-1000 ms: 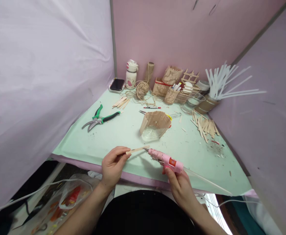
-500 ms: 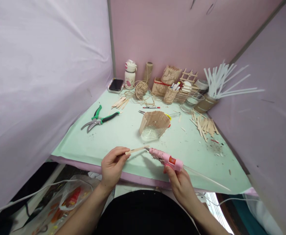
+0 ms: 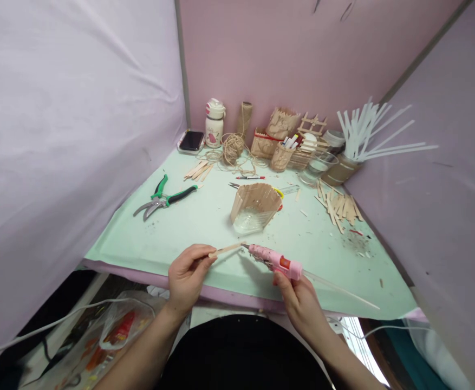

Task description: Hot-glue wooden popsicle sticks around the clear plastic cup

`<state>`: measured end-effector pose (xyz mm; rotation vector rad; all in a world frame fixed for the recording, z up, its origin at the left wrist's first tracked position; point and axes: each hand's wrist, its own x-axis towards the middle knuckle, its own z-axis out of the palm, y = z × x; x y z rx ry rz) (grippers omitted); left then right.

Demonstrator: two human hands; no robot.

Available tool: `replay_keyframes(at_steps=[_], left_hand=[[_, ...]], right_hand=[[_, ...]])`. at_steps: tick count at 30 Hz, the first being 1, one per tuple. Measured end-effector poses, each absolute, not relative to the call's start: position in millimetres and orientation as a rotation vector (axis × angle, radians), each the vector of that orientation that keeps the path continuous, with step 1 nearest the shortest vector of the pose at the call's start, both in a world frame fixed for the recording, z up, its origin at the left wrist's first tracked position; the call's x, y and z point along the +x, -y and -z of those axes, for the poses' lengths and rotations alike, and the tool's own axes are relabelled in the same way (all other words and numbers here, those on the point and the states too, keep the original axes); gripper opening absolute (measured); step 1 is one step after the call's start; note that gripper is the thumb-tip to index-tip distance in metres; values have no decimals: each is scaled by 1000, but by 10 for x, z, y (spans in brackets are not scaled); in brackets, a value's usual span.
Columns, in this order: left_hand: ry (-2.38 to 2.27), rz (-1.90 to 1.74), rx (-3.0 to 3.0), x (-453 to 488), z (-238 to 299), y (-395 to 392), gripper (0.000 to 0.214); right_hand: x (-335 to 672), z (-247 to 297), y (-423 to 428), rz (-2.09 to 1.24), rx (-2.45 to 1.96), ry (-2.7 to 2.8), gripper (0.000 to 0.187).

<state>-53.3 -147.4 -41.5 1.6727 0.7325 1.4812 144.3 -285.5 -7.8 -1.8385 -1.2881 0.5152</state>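
Note:
Between thumb and fingers, my left hand (image 3: 188,273) pinches one end of a wooden craft stick (image 3: 226,249). My right hand (image 3: 301,300) is wrapped round the handle of a pink hot glue gun (image 3: 275,261), and a long clear glue stick (image 3: 343,290) sticks out of its back. The nozzle is at the stick's far end; whether it touches cannot be told. Just beyond both hands stands a clear container (image 3: 247,221) whose back and right sides are lined with upright craft sticks (image 3: 257,197).
Green-handled pruning shears (image 3: 162,200) lie open at left. Craft sticks lie in a small pile (image 3: 199,170) and a larger pile (image 3: 340,206) at right. Along the back are a twine ball (image 3: 233,149), a bottle (image 3: 215,124), a phone (image 3: 192,141) and a holder of white glue sticks (image 3: 340,169).
The view has shifted very slightly. Both hands keep nearly the same pose, with the glue gun's nozzle still at the craft stick's far end.

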Motion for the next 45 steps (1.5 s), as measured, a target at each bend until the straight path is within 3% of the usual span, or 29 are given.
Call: replay_keyframes(at_steps=[11, 17, 23, 32, 45], left_hand=[[-711, -1492, 1741, -532, 412, 1489, 8], [-688, -1494, 1741, -529, 420, 1490, 12], [-638, -1482, 1834, -541, 387, 1498, 10], [-440, -1437, 2028, -558, 372, 1530, 31], [-342, -1417, 2106, -559, 358, 1545, 39]], right_hand=[[1456, -144, 2826, -620, -1746, 1374, 46], [1523, -104, 2893, -520, -1830, 1291, 42], [1477, -103, 2916, -634, -1876, 1168, 53], [1405, -172, 2924, -771, -1822, 1128, 55], [1419, -165, 2917, -816, -1803, 1122, 56]])
